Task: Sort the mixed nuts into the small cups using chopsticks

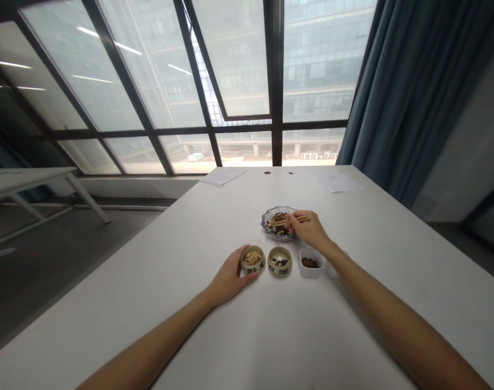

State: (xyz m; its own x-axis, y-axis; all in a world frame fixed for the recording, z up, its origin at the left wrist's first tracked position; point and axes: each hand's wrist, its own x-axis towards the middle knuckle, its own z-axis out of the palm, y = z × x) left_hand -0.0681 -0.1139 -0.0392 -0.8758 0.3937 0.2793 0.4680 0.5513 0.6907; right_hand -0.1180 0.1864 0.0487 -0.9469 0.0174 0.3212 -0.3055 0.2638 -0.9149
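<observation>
Chopsticks (281, 221) sit pinched in your right hand (310, 230), fingers closed around them, tips down among the mixed pieces in the glass dish (264, 222) on the far side of the row. Your left hand (231, 276) curls around the left bowl (253, 259) of pale nuts, thumb and fingers wrapped on its wall, on the table (271, 336). Whether the tips grip a piece cannot be told at this size. As I judge it, the risk is that a smooth piece slips from the tips above the middle bowl (280, 261) or white cup (311, 262) and rolls off. Your right forearm passes close over that cup and could nudge it. Table edges lie well apart from the dishes, left and right. The near side is open, and papers (223, 175) lie far off
</observation>
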